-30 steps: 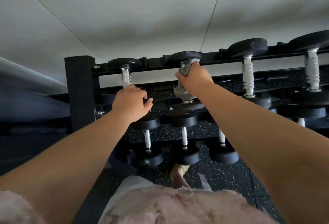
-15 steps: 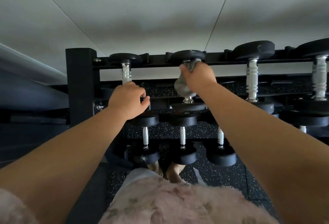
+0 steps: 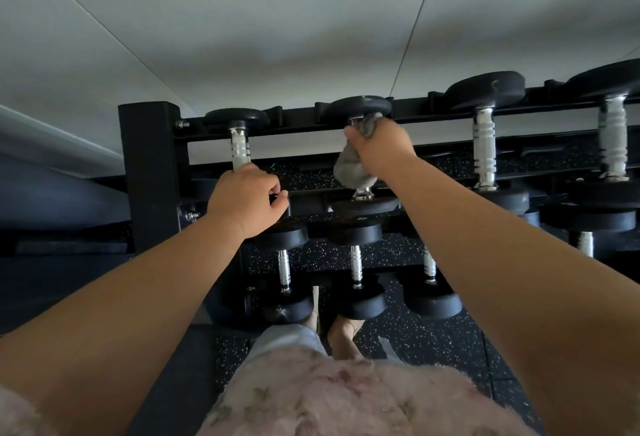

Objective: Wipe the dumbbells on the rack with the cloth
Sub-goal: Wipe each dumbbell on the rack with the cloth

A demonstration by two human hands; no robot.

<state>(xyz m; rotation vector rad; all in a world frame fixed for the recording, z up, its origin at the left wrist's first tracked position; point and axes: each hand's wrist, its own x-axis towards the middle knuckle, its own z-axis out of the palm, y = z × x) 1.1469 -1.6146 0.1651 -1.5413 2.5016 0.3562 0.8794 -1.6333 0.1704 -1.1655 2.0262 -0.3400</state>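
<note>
A black rack (image 3: 149,172) holds black dumbbells with chrome handles on two tiers. My right hand (image 3: 381,149) grips a grey cloth (image 3: 349,168) wrapped round the handle of the second top-tier dumbbell (image 3: 358,109), near its far head. My left hand (image 3: 246,200) curls round the near end of the leftmost top-tier dumbbell (image 3: 239,144), covering its near head. Two larger dumbbells (image 3: 485,144) (image 3: 613,137) sit to the right on the same tier.
Three small dumbbells (image 3: 356,265) lie on the lower tier below my hands. A speckled black rubber floor (image 3: 433,338) runs beneath the rack. My feet (image 3: 343,331) stand close to its base. A pale wall (image 3: 311,37) rises behind.
My right hand with the cloth has slid along the handle toward the far head of the dumbbell. My left hand keeps its hold on the leftmost dumbbell.
</note>
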